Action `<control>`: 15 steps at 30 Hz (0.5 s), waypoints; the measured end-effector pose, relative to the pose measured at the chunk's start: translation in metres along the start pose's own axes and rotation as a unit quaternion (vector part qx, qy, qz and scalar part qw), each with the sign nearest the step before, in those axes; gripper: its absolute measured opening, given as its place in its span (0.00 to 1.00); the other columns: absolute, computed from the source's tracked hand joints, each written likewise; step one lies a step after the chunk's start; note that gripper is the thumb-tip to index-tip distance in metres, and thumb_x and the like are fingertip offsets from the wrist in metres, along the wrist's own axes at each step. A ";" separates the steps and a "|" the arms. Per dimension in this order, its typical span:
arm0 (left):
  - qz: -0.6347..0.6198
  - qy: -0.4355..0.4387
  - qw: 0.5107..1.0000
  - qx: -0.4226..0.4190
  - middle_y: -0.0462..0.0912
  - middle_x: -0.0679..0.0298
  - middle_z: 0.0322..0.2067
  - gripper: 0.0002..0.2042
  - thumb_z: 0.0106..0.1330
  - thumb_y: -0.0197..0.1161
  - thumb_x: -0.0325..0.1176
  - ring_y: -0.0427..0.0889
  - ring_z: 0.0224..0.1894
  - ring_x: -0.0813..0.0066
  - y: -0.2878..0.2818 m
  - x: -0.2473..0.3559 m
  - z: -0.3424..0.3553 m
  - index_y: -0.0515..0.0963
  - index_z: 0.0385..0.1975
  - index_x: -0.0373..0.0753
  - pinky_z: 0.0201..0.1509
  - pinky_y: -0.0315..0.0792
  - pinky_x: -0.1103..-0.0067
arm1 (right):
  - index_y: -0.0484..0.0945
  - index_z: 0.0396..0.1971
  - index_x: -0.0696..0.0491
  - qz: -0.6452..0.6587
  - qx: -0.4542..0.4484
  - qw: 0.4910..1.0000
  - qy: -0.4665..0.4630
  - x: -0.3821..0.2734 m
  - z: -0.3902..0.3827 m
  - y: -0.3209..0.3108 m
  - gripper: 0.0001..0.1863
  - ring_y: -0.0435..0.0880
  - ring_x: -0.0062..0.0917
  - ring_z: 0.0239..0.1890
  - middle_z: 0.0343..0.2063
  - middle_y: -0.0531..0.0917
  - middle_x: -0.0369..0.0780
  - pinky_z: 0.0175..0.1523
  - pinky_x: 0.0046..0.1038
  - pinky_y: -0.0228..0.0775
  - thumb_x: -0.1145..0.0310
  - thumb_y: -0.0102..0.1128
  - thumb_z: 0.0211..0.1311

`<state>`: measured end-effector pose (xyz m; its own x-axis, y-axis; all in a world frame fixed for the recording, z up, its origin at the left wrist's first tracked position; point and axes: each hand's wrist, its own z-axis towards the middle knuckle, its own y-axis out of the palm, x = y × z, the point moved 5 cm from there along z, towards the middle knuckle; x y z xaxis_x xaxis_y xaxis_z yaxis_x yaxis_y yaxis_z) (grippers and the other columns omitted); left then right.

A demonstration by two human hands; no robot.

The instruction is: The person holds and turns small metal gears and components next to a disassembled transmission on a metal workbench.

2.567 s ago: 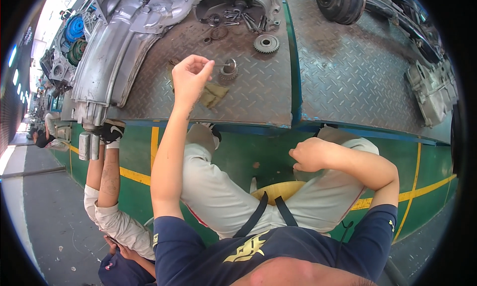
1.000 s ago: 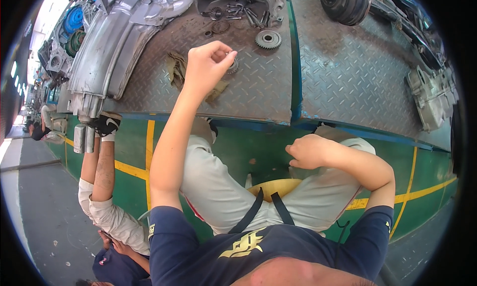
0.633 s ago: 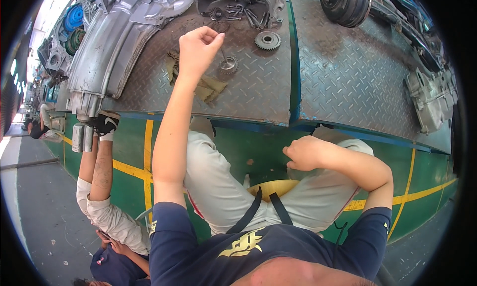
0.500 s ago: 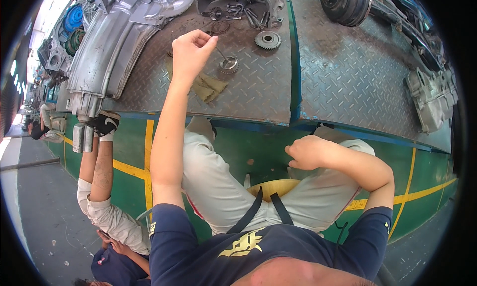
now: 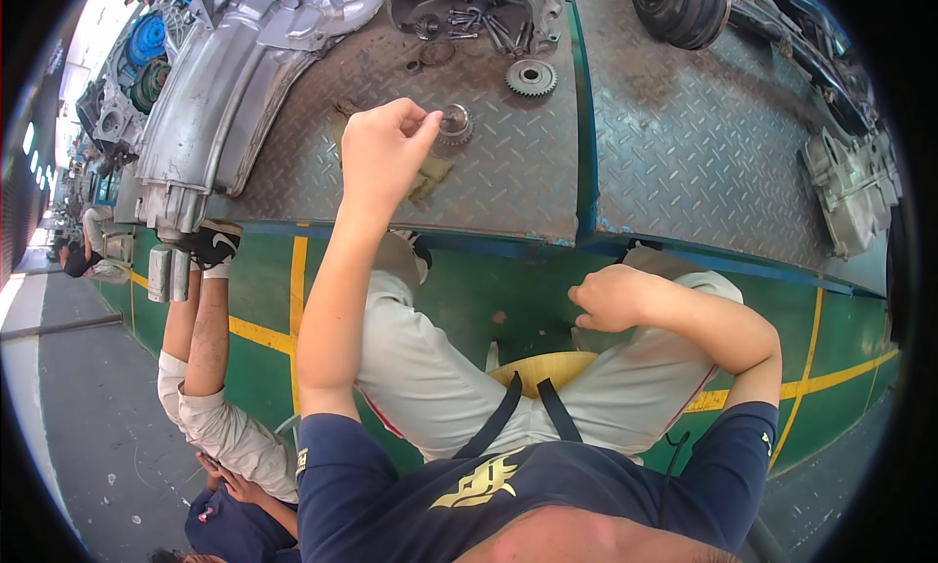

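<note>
My left hand [image 5: 381, 152] is raised over the metal bench, thumb and index finger pinched on a thin metal rod, mostly hidden now by the fingers. Just beyond the fingertips lies a small toothed gear ring [image 5: 456, 125] with a shiny round inside. Partly behind that hand and wrist is an olive-brown cloth [image 5: 430, 177]. A larger gear [image 5: 531, 77] lies farther right on the bench. My right hand [image 5: 613, 298] is curled closed above my right thigh, away from the bench; nothing shows in its fingers.
A large grey transmission casing [image 5: 220, 104] fills the bench's left side. An open housing [image 5: 547, 6] holds bolts [image 5: 493, 30] and small parts. On the right bench plate are a black drum [image 5: 679, 11] and a metal casing [image 5: 850, 192]. Another person's legs [image 5: 205, 338] are at left.
My left hand has come nearer and slightly right, its fingertips now lower, beside the gear ring. The rod, plain to see before, is mostly hidden. My right hand stays nearly still.
</note>
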<state>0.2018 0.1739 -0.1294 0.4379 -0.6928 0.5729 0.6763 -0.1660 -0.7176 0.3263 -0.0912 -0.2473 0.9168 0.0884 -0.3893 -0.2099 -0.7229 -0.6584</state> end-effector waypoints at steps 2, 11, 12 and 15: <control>0.007 0.018 1.000 0.002 0.85 0.56 0.22 0.10 0.58 0.71 0.36 0.85 0.24 0.62 0.001 0.004 0.002 0.83 0.25 0.35 0.31 0.76 0.74 | 0.82 0.34 0.61 -0.003 0.004 1.000 0.000 -0.003 0.001 -0.004 0.18 0.86 0.46 0.36 0.29 0.86 0.51 0.42 0.43 0.78 0.58 0.59 0.62; 0.025 0.070 0.997 -0.026 0.85 0.57 0.24 0.11 0.58 0.70 0.38 0.86 0.27 0.59 0.030 0.025 0.019 0.82 0.24 0.36 0.34 0.77 0.70 | 0.80 0.41 0.61 -0.022 0.001 1.000 -0.020 -0.010 0.006 -0.005 0.20 0.87 0.47 0.34 0.28 0.86 0.52 0.39 0.44 0.79 0.56 0.59 0.64; 0.031 0.077 0.996 -0.024 0.85 0.57 0.24 0.11 0.58 0.70 0.38 0.86 0.27 0.59 0.032 0.026 0.021 0.82 0.24 0.36 0.34 0.77 0.70 | 0.80 0.41 0.61 -0.024 -0.001 0.999 -0.021 -0.011 0.005 -0.004 0.20 0.87 0.47 0.34 0.27 0.86 0.52 0.39 0.44 0.79 0.56 0.59 0.64; 0.042 0.092 0.995 -0.013 0.85 0.57 0.23 0.11 0.59 0.70 0.38 0.86 0.27 0.59 0.041 0.021 0.031 0.83 0.24 0.36 0.34 0.78 0.70 | 0.80 0.40 0.61 -0.027 -0.003 0.999 -0.020 -0.010 0.004 -0.003 0.20 0.87 0.47 0.34 0.28 0.86 0.52 0.39 0.44 0.79 0.56 0.59 0.64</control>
<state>0.2570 0.1741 -0.1340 0.3751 -0.8215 0.4296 0.6256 -0.1177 -0.7713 0.3168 -0.0870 -0.2437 0.9123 0.1552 -0.3789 -0.1580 -0.7202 -0.6755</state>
